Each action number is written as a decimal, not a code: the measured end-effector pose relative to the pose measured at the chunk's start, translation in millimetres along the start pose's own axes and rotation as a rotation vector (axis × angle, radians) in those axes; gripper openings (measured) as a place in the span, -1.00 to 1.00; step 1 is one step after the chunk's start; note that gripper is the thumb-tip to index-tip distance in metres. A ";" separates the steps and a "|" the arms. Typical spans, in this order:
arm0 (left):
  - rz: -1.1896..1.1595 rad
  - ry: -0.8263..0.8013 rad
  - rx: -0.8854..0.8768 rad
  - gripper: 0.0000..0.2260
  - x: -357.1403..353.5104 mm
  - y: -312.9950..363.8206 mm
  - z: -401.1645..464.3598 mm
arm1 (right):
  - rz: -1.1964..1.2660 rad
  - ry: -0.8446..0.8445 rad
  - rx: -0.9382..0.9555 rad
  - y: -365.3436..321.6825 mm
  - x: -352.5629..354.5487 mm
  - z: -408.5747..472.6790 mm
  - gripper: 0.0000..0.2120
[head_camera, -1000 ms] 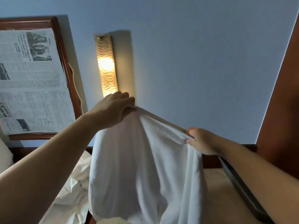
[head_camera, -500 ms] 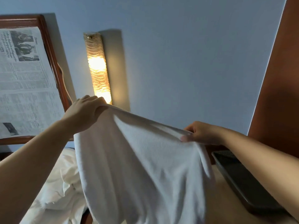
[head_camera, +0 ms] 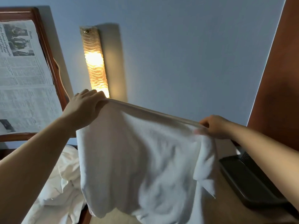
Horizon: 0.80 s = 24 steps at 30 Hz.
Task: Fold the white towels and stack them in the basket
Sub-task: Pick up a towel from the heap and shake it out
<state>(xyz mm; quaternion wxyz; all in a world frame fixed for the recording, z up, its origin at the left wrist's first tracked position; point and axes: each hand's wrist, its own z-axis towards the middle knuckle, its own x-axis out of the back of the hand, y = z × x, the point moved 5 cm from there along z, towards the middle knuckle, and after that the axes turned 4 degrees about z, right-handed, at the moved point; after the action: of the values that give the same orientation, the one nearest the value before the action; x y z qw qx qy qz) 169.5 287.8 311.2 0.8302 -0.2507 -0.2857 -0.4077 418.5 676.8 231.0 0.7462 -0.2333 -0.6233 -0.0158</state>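
One white terry-cloth towel (head_camera: 137, 159), raised in mid-air before blue wall, top hem pulled taut between left hand (head_camera: 84, 109) and right hand (head_camera: 213, 126), each pinching a corner, presumably to square edges for folding; basket unseen.

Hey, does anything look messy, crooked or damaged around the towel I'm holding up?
Nothing looks damaged. The white towel hangs from its top edge, gripped by the left hand and right hand. Crumpled white linen lies in a heap at lower left.
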 end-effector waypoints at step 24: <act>0.001 -0.067 0.253 -0.79 11.7 -25.5 -48.8 | 0.118 0.124 0.031 12.8 52.4 -22.2 -0.29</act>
<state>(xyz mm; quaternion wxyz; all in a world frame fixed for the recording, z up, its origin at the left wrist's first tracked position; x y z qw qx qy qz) 167.7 236.0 289.1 0.8455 -0.1577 -0.3625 -0.3591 454.7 694.1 273.4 0.7866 -0.2565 -0.5612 0.0234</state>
